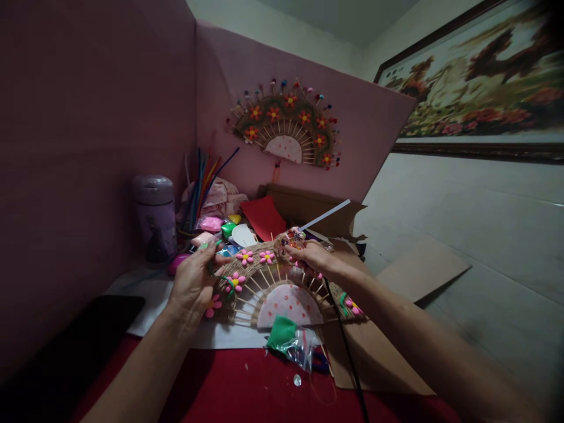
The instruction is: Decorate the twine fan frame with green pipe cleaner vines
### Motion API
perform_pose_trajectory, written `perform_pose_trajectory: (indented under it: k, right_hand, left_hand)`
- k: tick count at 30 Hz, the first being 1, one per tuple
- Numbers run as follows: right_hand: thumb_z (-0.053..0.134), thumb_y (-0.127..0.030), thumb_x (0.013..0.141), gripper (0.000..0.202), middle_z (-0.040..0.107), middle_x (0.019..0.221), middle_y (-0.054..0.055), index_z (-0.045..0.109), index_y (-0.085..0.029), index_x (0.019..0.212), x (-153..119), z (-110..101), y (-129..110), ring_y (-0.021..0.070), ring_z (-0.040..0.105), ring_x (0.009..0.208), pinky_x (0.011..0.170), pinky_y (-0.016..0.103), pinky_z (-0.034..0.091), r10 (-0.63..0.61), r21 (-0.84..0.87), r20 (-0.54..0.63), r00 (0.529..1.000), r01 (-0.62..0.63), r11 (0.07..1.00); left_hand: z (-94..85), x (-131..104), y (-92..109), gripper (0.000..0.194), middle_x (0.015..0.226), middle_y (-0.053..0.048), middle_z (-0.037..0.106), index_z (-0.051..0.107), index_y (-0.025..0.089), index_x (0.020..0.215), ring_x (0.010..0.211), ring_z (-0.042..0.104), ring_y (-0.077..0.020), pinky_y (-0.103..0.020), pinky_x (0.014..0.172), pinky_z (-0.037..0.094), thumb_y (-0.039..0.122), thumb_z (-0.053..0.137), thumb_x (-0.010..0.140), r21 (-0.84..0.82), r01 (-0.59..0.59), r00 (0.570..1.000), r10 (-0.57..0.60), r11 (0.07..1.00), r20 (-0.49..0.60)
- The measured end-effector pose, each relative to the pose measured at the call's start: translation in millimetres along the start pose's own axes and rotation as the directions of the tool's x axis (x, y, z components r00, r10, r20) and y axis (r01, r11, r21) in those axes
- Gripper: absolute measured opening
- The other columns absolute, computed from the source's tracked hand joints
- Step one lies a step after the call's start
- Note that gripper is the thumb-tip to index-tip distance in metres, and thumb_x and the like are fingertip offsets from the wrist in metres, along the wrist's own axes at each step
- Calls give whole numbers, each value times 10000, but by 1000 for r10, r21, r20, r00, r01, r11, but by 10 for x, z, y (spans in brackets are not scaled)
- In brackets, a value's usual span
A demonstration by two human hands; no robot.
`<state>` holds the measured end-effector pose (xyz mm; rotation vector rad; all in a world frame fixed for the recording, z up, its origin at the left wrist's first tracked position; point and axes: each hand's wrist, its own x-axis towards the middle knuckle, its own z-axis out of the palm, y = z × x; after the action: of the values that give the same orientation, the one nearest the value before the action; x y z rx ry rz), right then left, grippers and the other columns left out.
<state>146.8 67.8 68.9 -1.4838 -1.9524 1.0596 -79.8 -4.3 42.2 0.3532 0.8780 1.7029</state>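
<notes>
In front of me a fan-shaped craft piece (249,267) made of twine and thin sticks carries pink flowers with yellow centres and a white, red-dotted half-circle at its base. My left hand (194,279) is at its left side, thumb and fingers closed on a thin green strand (229,283) that trails onto the twine by a flower. My right hand (311,257) grips a hot glue gun (291,237) with a patterned body over the fan's upper edge. A whitish glue stick (326,215) juts from it up to the right, and a black cord (343,335) hangs below.
A green clay packet (282,333) lies before the fan on the red tabletop (229,382). Behind are colourful clay packets (210,224), pipe cleaners (203,182), a lilac tumbler (155,217) and red paper (264,217). Cardboard (379,358) lies right; a finished fan (282,120) hangs on the pink panel.
</notes>
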Motion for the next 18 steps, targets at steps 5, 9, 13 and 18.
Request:
perform_pose_trajectory:
  k: [5,9,13,18]
  right_hand:
    - [603,-579,736,424,429,458,-37,491,-193,603,65,18,24,79,349,393,382,223,268,-15,27,-1,1000,15,1000]
    - [597,-591,732,462,390,449,-54,427,-198,559,78,58,16,61,316,364,360,215,240,-3,52,-5,1000,4,999]
    - [601,-612,714,477,395,446,-57,427,-197,555,71,74,-15,58,316,360,359,215,246,-7,58,2,1000,6,998]
    - [605,-629,699,492,398,440,-55,438,-193,545,71,68,-17,58,327,362,363,215,247,-5,63,-5,1000,6,998]
  left_hand:
    - [6,-17,-1,105,496,-34,586,582,133,748,448,607,-188,-296,426,516,156,516,826,-11,17,1000,-17,1000,3]
    - [-1,14,-9,106,536,-25,595,594,122,749,463,599,-146,-271,486,523,144,525,826,-33,-6,1000,5,999,-25]
    - [-46,74,-35,102,594,-21,610,616,117,772,487,599,-115,-238,528,515,146,538,830,-23,-43,999,43,999,5]
    - [-46,81,-43,101,594,-17,603,616,118,748,474,584,-107,-242,540,507,141,550,822,-43,-48,999,48,998,11]
